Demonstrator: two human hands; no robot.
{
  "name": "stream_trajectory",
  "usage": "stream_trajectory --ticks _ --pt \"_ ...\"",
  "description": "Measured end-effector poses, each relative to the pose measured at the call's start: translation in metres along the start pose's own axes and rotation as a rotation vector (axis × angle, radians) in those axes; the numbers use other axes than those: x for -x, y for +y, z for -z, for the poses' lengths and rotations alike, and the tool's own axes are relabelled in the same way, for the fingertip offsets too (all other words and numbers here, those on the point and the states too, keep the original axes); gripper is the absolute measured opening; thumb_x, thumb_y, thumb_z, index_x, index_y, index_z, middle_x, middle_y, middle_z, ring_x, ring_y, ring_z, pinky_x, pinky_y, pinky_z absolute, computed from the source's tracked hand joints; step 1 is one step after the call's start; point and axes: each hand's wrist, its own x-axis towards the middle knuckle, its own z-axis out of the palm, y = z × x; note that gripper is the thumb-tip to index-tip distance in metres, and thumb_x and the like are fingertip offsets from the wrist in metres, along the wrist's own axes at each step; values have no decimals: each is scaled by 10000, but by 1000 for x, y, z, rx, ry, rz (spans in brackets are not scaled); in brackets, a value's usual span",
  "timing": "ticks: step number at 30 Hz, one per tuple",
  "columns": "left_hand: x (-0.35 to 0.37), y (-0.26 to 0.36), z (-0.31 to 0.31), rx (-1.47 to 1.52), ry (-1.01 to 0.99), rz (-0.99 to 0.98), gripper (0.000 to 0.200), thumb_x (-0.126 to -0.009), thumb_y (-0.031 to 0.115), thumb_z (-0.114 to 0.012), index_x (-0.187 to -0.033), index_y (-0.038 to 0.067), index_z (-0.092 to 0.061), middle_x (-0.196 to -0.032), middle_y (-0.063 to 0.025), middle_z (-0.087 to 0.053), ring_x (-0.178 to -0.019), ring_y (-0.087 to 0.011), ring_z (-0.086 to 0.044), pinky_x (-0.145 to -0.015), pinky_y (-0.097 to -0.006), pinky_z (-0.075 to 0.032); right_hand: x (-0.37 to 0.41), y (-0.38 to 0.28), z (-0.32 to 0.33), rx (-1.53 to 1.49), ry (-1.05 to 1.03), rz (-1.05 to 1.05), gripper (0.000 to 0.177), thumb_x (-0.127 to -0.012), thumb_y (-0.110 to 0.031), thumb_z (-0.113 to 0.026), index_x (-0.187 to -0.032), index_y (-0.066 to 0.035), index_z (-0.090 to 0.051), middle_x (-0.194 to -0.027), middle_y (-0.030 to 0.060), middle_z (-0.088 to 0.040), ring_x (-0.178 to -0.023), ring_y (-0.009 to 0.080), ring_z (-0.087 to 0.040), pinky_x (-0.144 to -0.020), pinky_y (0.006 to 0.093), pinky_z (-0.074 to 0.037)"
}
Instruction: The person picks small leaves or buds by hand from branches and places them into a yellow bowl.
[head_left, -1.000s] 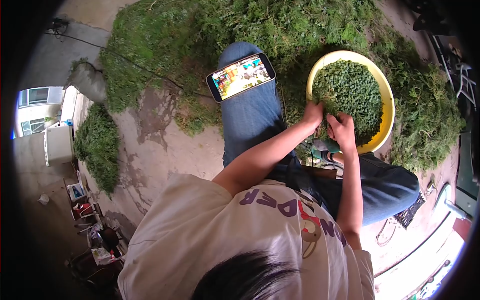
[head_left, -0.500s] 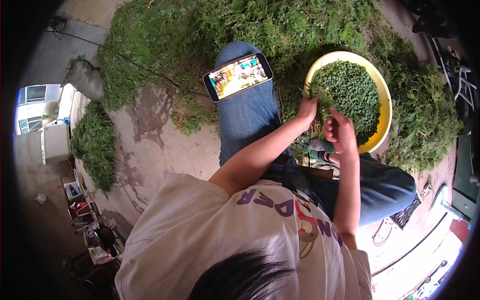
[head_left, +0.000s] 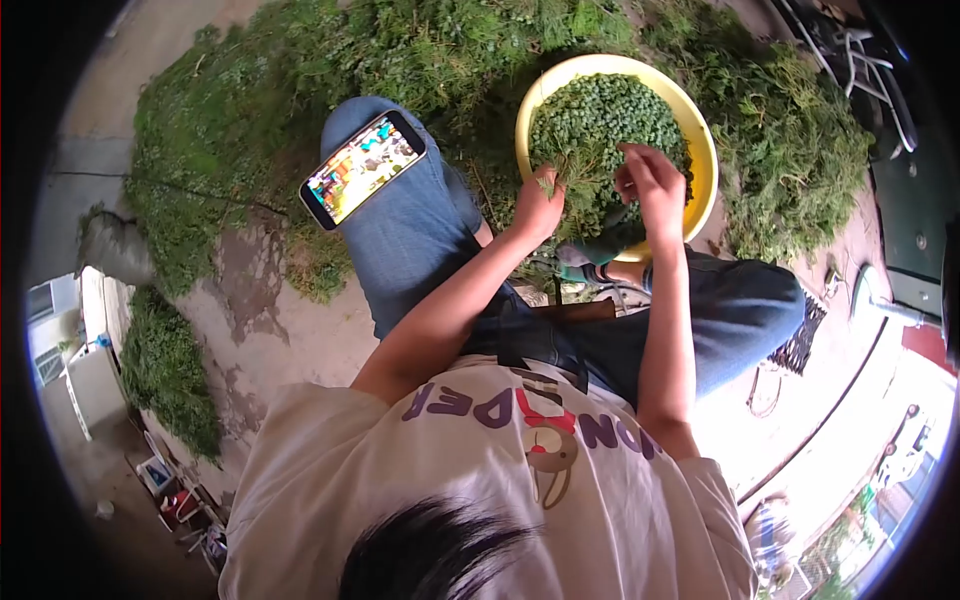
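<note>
A yellow basin (head_left: pixel 706 190) full of small green berry-like cones (head_left: pixel 610 115) stands in front of me. My left hand (head_left: pixel 540 208) is at the basin's near left rim, thumb and fingers closed on a leafy evergreen sprig (head_left: pixel 580 172) that hangs over the cones. To its right, my right hand (head_left: pixel 655 190) hovers over the basin with fingers curled and the index tip toward the sprig. Whether anything sits between those fingers is too small to make out.
A lit phone (head_left: pixel 362 170) rests on my left knee. Heaps of cut evergreen branches (head_left: pixel 230 130) lie beyond and left of the basin, with more branches (head_left: pixel 800 150) on its right. A dark cable (head_left: pixel 180 180) crosses the left heap. My shoe (head_left: pixel 590 262) is by the basin's near edge.
The view has shifted, so the basin and phone appear farther left. My left hand still grips the sprig, and my right hand stays close beside it with its fingers slightly rearranged.
</note>
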Motion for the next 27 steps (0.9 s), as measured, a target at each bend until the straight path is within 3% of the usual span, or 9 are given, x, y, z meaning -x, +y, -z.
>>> stream_trajectory --ticks 4,8,11,13,16,18,24,26,27 --pt "-1 -8 -5 39 24 -97 164 -787 42 -452 -939 -2 -493 -822 -208 -555 -801 -362 -547 -675 -386 -420 0 11 -4 215 -118 -41 260 -818 -137 -550 -1000 48 -536 -650 67 -559 -496 78 -504 -388 198 -364" --pt "-1 0 -3 41 29 -38 142 -790 33 -437 -917 -11 -483 -802 -203 -551 -775 -352 -551 -656 -386 -415 1 13 -6 60 -167 -243 338 -799 -168 -579 -1027 44 -447 -732 97 -557 -513 109 -525 -389 212 -396" --pt "1 1 -3 36 23 -34 133 -794 36 -437 -911 -12 -481 -771 -192 -543 -734 -327 -554 -631 -379 -411 3 15 -7 -104 -208 -398 255 -800 -133 -573 -969 26 -467 -697 82 -532 -504 103 -494 -372 202 -354" --pt "2 2 -4 61 32 -66 119 -797 39 -438 -898 -11 -478 -742 -185 -535 -703 -308 -555 -612 -374 -408 0 22 -6 -274 -199 -381 181 -795 -89 -567 -913 9 -470 -674 62 -506 -493 91 -454 -363 193 -300" --pt "1 4 -3 -4 -19 21 77 -806 51 -442 -849 -9 -463 -689 -170 -501 -636 -261 -530 -574 -358 -395 -2 22 -4 -301 -179 -345 145 -787 -55 -563 -879 -2 -464 -653 48 -493 -476 78 -422 -365 185 -261" --pt "2 7 -5 105 45 -66 65 -811 57 -443 -810 -7 -448 -657 -145 -475 -578 -221 -487 -540 -344 -378 -1 21 -9 -261 -156 -301 134 -786 -54 -566 -859 -11 -462 -627 36 -496 -468 72 -429 -364 186 -277" --pt "-1 -8 -18 46 69 -49 64 -812 58 -444 -791 -2 -455 -625 -112 -478 -517 -180 -455 -494 -335 -357 -5 29 -25 -131 113 -90 104 -804 -44 -546 -847 -11 -457 -608 19 -508 -453 69 -447 -384 192 -341" --pt "1 -12 -11 104 30 0 66 -810 61 -446 -788 -1 -455 -592 -107 -467 -492 -182 -457 -477 -336 -355 -16 40 -14 -141 102 -26 121 -811 -43 -534 -885 -5 -446 -631 31 -524 -464 72 -459 -402 197 -376" --pt "3 -15 -8 158 -3 52 67 -808 63 -447 -786 1 -455 -559 -101 -456 -467 -184 -459 -460 -336 -353 -29 43 1 -118 249 64 142 -814 -47 -534 -911 -5 -439 -667 45 -537 -485 81 -481 -406 209 -391"
